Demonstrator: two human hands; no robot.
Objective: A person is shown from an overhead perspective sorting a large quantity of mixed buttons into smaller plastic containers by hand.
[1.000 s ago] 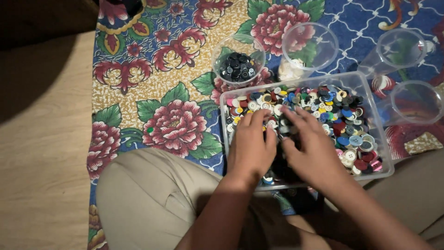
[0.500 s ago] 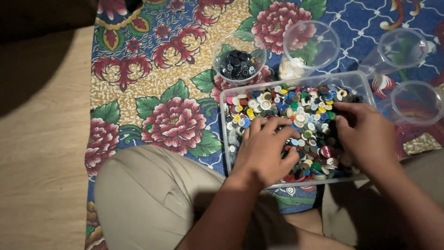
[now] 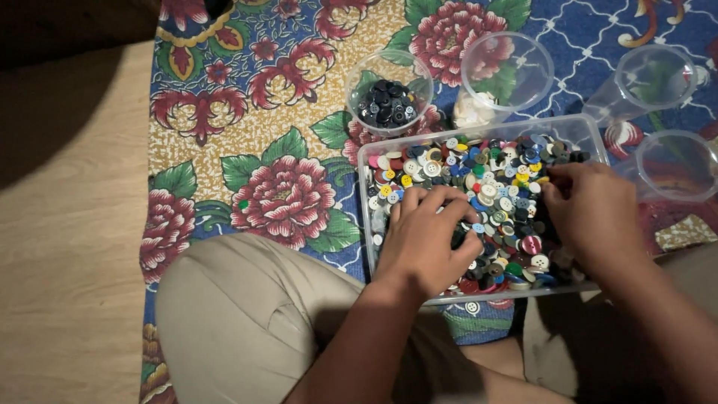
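Note:
A clear plastic tray (image 3: pixel 366 166) lies on the flowered mat, filled with a heap of mixed coloured buttons (image 3: pixel 499 187). My left hand (image 3: pixel 426 239) rests palm down on the buttons in the tray's left half, fingers curled into the heap. My right hand (image 3: pixel 591 213) sits over the right half, fingers bent down among the buttons. Whether either hand pinches a button is hidden by the fingers. Behind the tray, a clear cup (image 3: pixel 389 101) holds dark buttons and a second clear cup (image 3: pixel 502 75) holds pale ones.
Two more clear cups (image 3: pixel 649 78) (image 3: pixel 677 164) stand at the right. The flowered mat (image 3: pixel 269 112) covers the floor; bare wooden floor (image 3: pixel 67 224) lies to the left. My bent knee in beige trousers (image 3: pixel 247 322) is in front of the tray.
My right hand slid from the tray's middle to its right side. My left hand moved slightly right and forward over the buttons. The heap has been stirred.

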